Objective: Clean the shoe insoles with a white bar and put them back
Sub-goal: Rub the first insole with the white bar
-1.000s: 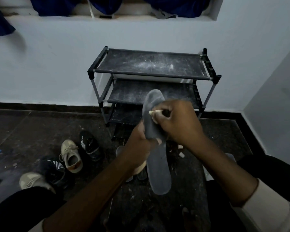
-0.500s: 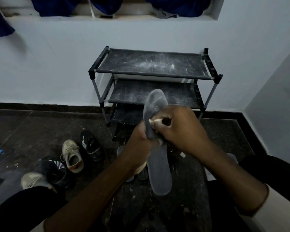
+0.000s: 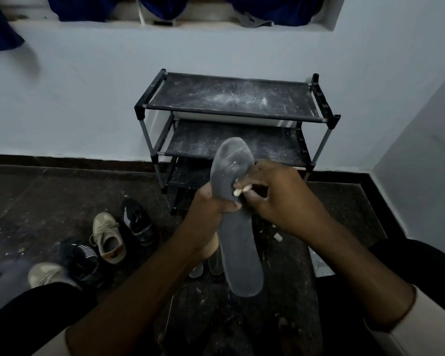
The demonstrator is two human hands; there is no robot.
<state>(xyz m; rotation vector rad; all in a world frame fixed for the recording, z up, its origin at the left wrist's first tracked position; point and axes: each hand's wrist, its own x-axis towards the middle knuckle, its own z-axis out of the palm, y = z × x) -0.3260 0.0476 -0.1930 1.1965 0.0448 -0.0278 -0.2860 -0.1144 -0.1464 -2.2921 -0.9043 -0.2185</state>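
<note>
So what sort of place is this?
Probably a corner of a home where shoes are kept: a black tiered shoe rack stands against the pale wall, sneakers lie on the dark floor beside it, and blue cloth hangs above.

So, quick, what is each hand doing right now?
Left hand: closed, gripping the grey insole around its middle.
Right hand: closed, fingers pinching the small white bar against the insole.

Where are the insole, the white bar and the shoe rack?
insole (image 3: 240, 253): head view, on its lower half.
white bar (image 3: 237, 192): head view, on its exposed pale tip.
shoe rack (image 3: 229, 98): head view, on its top shelf.
</note>
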